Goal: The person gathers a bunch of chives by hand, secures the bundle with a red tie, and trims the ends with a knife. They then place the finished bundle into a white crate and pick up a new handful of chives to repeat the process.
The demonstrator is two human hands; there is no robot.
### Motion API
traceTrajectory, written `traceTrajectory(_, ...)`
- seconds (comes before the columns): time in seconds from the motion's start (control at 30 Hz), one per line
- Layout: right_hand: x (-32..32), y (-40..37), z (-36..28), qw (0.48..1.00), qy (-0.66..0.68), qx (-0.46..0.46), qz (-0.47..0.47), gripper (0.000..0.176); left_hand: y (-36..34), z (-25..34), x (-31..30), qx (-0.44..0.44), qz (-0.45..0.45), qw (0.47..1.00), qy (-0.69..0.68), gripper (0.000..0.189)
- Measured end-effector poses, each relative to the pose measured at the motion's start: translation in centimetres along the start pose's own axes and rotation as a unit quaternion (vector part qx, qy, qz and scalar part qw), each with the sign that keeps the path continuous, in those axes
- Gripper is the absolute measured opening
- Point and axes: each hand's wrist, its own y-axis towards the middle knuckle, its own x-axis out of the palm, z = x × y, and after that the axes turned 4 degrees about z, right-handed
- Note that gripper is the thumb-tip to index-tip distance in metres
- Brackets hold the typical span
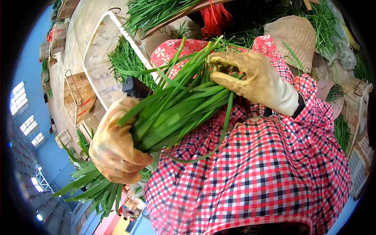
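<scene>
A thick bunch of long, flat green leaves, which look like Chinese chives (pixel 172 113), lies slantwise across my front. My left hand (pixel 117 145), in a stained pale glove, is wrapped round the bunch, and leaf tips stick out below it. At the other end is my right hand (pixel 250 78), in a similar glove. Its thumb and fingers curl about the stem ends, with a gap showing between them. One loose leaf hangs in a curve beneath the bunch. The red and black checked garment (pixel 250 164) I wear is just behind.
A white plastic basket (pixel 92 58) with more greens (pixel 127 58) stands beyond my left hand. Further greens (pixel 156 15) lie on a raised surface at the top, near red ties (pixel 214 17). A woven hat-like item (pixel 291 37) sits upper right. Crates (pixel 78 94) stand on the floor.
</scene>
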Motion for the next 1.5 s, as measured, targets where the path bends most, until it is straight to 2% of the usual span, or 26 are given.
traceTrajectory(0.07,-0.3,0.2,0.5,0.994,-0.1,-0.041,0.009,0.04,0.1,0.1,0.1,0.0,-0.009,1.0,0.001,0.02)
traceTrajectory(0.2,-0.8,0.8,1.1,0.994,-0.063,0.03,-0.082,0.046,0.4,0.0,0.2,-0.023,-0.014,1.0,-0.015,0.02)
traceTrajectory(0.23,-0.6,1.1,1.8,0.986,0.01,0.087,-0.14,0.047,0.5,-0.2,0.2,-0.03,-0.015,0.999,-0.017,0.02)
traceTrajectory(0.33,-0.6,1.8,2.3,0.955,0.133,0.177,-0.197,0.045,0.7,-0.5,0.3,-0.039,-0.016,0.999,-0.026,0.02)
traceTrajectory(0.4,-0.7,2.4,3.2,0.951,0.184,0.157,-0.195,0.038,0.9,-0.6,0.4,-0.045,-0.017,0.998,-0.033,0.02)
traceTrajectory(0.47,-0.1,2.7,4.3,0.893,0.281,0.277,-0.216,0.039,1.0,-0.6,0.4,-0.048,-0.019,0.998,-0.036,0.02)
traceTrajectory(0.57,1.6,2.3,7.5,0.827,0.392,0.34,-0.217,0.037,1.3,-0.9,0.6,-0.062,-0.02,0.997,-0.042,0.019)
traceTrajectory(0.77,2.3,2.9,10.4,0.798,0.473,0.297,-0.224,0.039,1.8,-1.4,0.8,-0.082,-0.025,0.995,-0.05,0.019)
traceTrajectory(0.8,1.0,3.4,9.1,0.845,0.435,0.221,-0.22,0.042,2.0,-1.5,0.9,-0.085,-0.024,0.995,-0.051,0.019)
traceTrajectory(0.87,-0.6,3.9,8.7,0.858,0.414,0.226,-0.201,0.044,2.1,-1.4,1.1,-0.093,-0.024,0.994,-0.049,0.019)
traceTrajectory(0.9,-0.7,4.2,8.7,0.862,0.445,0.167,-0.175,0.042,2.1,-1.4,1.2,-0.095,-0.024,0.994,-0.05,0.019)
traceTrajectory(0.93,-1.0,4.3,8.4,0.865,0.444,0.159,-0.172,0.043,2.1,-1.4,1.3,-0.096,-0.025,0.994,-0.049,0.018)
traceTrajectory(1.0,-2.4,4.4,7.5,0.909,0.353,0.157,-0.158,0.042,2.3,-1.4,1.4,-0.101,-0.025,0.993,-0.051,0.018)
traceTrajectory(1.1,-2.5,5.0,6.3,0.865,0.398,0.247,-0.18,0.041,2.2,-1.5,1.8,-0.105,-0.024,0.993,-0.045,0.018)
traceTrajectory(1.2,-1.7,4.9,8.2,0.921,0.341,0.104,-0.159,0.04,2.4,-1.3,1.9,-0.114,-0.021,0.992,-0.044,0.018)
traceTrajectory(1.23,-2.1,5.2,8.4,0.93,0.326,0.021,-0.168,0.039,2.4,-1.3,2.0,-0.114,-0.019,0.992,-0.043,0.018)
traceTrajectory(1.27,-2.3,4.8,8.3,0.867,0.467,0.031,-0.172,0.038,2.4,-1.3,2.0,-0.116,-0.019,0.992,-0.043,0.018)
traceTrajectory(1.3,-3.4,4.8,8.8,0.778,0.581,0.132,-0.2,0.038,2.5,-1.3,2.1,-0.115,-0.02,0.992,-0.043,0.018)
traceTrajectory(1.37,-3.3,4.4,9.2,0.8,0.574,0.045,-0.167,0.042,2.4,-1.4,2.2,-0.114,-0.018,0.992,-0.043,0.018)
traceTrajectory(1.47,-3.4,4.0,10.3,0.754,0.616,0.042,-0.224,0.046,2.3,-1.3,2.3,-0.109,-0.013,0.993,-0.044,0.017)
traceTrajectory(1.5,-4.4,4.2,9.7,0.811,0.528,0.028,-0.249,0.045,2.3,-1.3,2.4,-0.108,-0.012,0.993,-0.045,0.017)
